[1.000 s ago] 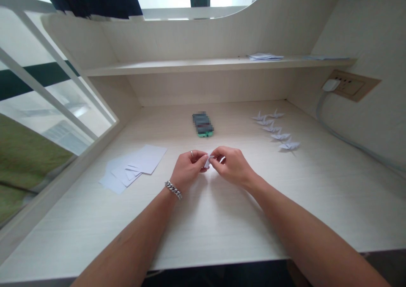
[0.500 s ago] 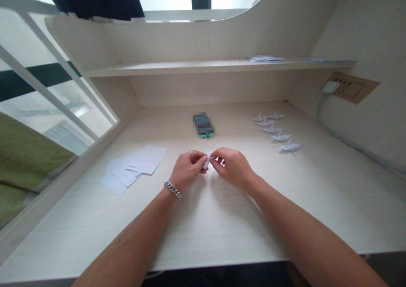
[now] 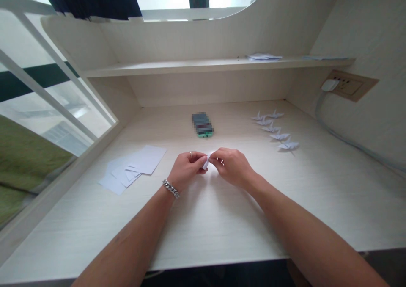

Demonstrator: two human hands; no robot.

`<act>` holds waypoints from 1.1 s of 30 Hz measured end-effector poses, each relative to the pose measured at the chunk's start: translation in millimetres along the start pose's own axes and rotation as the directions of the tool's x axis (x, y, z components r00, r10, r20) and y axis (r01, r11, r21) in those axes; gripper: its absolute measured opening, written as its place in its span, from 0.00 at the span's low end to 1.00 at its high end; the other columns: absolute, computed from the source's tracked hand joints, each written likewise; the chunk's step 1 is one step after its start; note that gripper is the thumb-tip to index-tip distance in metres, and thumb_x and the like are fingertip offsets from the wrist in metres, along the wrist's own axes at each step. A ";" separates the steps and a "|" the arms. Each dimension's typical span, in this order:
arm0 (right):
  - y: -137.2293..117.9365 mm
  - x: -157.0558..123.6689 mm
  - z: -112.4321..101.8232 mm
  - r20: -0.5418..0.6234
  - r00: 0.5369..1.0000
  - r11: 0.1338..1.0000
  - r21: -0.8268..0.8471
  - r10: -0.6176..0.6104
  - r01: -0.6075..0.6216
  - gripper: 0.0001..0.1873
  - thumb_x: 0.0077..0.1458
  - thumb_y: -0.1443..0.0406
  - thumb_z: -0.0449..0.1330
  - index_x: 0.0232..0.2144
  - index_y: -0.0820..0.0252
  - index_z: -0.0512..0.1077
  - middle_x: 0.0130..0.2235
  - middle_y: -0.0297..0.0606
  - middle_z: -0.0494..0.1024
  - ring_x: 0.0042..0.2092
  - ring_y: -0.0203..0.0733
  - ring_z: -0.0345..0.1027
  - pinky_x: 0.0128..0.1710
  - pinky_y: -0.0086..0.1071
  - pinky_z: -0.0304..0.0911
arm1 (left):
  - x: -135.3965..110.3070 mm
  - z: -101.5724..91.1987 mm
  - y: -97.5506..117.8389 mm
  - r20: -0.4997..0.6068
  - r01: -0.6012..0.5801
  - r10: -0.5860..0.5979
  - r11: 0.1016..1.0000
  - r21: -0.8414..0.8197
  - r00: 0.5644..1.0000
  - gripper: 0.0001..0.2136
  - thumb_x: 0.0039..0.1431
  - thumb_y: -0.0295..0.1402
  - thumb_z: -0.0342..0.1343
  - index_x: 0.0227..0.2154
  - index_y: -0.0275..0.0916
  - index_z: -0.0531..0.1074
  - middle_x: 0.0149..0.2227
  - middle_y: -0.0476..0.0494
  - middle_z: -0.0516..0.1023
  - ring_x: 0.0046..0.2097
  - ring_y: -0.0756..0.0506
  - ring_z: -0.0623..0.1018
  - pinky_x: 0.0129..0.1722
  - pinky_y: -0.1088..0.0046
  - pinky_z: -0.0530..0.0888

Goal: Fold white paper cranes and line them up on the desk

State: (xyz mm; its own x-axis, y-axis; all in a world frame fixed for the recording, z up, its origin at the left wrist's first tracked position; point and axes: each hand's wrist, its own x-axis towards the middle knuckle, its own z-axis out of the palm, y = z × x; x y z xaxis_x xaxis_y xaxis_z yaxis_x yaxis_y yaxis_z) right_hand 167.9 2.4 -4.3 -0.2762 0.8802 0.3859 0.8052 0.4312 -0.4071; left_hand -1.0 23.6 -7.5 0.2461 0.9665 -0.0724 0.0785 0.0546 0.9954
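Both of my hands meet at the middle of the pale wooden desk [image 3: 222, 219] and pinch a small folded piece of white paper [image 3: 206, 161] between their fingertips. My left hand [image 3: 187, 169], with a ring and a metal bracelet at the wrist, holds the paper's left side. My right hand [image 3: 231, 165] grips its right side with thumb and forefinger. Most of the paper is hidden by the fingers.
A loose pile of white paper sheets [image 3: 133, 168] lies to the left. A dark phone [image 3: 202, 124] rests further back. Several folded paper cranes [image 3: 275, 128] line up at the right. More paper [image 3: 264, 57] sits on the shelf. A cable [image 3: 345, 139] runs from a wall socket.
The hands stay in the same place. The fingers have shifted slightly on the folded paper, and less of it shows by the right hand now.
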 end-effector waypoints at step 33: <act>-3.4 -2.4 0.6 -0.112 0.989 0.992 -0.095 -0.094 0.083 0.13 0.61 0.64 0.52 0.31 0.55 0.76 0.37 0.35 0.79 0.36 0.36 0.70 0.32 0.27 0.55 | 0.1 0.0 -0.9 0.021 0.018 -0.013 0.960 -0.279 1.000 0.16 0.37 0.35 0.72 0.29 0.31 0.79 0.27 0.42 0.80 0.29 0.50 0.76 0.31 0.74 0.72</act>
State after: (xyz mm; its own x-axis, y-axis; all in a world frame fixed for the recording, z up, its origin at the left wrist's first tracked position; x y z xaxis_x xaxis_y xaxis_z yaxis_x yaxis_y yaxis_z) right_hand 165.4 -1.0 -4.4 -0.2902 0.8081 0.5126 0.8257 0.4822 -0.2927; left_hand -1.1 23.7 -8.4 0.2650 0.9603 -0.0868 -0.1895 0.1401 0.9718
